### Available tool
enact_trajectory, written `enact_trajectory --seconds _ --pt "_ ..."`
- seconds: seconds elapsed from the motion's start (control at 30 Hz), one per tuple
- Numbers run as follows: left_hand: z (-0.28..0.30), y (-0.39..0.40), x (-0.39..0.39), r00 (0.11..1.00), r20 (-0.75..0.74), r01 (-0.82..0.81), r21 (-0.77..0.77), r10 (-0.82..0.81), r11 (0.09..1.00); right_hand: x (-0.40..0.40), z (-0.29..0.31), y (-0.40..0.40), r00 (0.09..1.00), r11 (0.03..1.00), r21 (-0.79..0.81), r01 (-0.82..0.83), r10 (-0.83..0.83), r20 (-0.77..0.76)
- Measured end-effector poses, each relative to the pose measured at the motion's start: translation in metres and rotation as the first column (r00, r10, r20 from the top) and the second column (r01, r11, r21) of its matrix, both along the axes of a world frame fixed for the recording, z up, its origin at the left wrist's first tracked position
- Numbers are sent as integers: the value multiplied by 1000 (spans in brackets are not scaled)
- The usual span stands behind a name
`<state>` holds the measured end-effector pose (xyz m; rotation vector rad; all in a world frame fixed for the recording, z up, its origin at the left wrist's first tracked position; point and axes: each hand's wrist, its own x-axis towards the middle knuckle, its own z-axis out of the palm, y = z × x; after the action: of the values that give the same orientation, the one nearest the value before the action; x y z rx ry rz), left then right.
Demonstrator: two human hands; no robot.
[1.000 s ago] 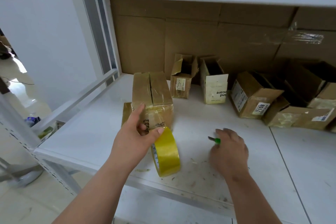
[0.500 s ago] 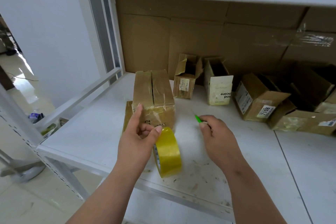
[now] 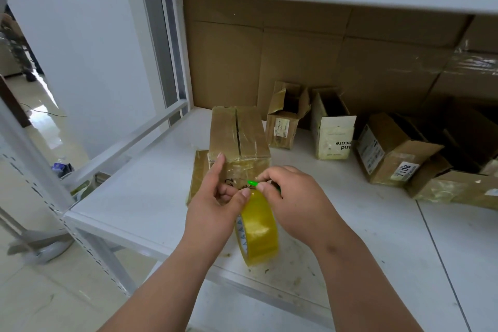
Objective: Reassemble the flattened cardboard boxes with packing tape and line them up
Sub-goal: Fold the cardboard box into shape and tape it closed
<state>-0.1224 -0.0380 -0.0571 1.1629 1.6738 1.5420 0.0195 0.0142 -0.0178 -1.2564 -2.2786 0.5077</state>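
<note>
Green tool (image 3: 252, 183): only its tip shows beyond the right hand (image 3: 293, 197); kind unclear. Taped box (image 3: 238, 140): front print masked by both hands. Rightmost boxes (image 3: 474, 188) cut by frame edge. Label text too small.

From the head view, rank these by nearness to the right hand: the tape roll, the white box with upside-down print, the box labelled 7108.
1. Tape roll: touching the right hand, at its left.
2. White box: behind it, toward the back wall.
3. Box labelled 7108: far right, tipped over.
</note>
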Motion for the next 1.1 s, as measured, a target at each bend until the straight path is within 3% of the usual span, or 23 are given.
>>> enact_trajectory --seconds 0.9,1.1 --pt "3 9 -7 998 -59 20 -78 -25 997 -12 6 10 988 992 118 38 -55 146" --pt "3 6 -8 997 -70 29 -80 -35 996 -1 0 13 981 993 85 79 -92 172"
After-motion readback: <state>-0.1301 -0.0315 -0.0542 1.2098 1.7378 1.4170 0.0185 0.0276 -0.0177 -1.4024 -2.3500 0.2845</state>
